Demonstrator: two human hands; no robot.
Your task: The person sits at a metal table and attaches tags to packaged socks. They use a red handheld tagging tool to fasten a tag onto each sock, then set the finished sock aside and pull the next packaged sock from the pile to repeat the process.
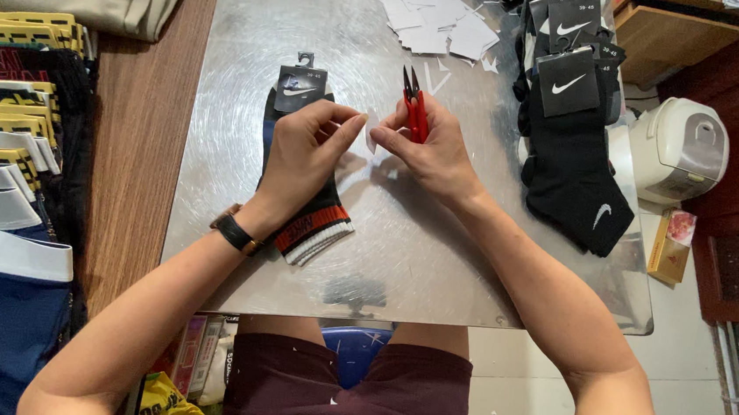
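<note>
Far left of the metal table: stacked folded garments with yellow, white and blue waistbands, on a wooden surface. On the table's left half: black sock pair with orange and white striped cuff, dark grey square card header at its top end with a hook tab. Left hand over the sock, black wristband on the wrist, fingertips pinched on a small white paper piece. Right hand just beside, touching the same paper, fingers curled around red thread snips, dark blades pointing away. Toward the table's far edge: loose heap of white paper slips. On the table's right side: pile of black socks with dark square card labels. Right of the table, lower down: white rice cooker, small yellow and red box near it.
</note>
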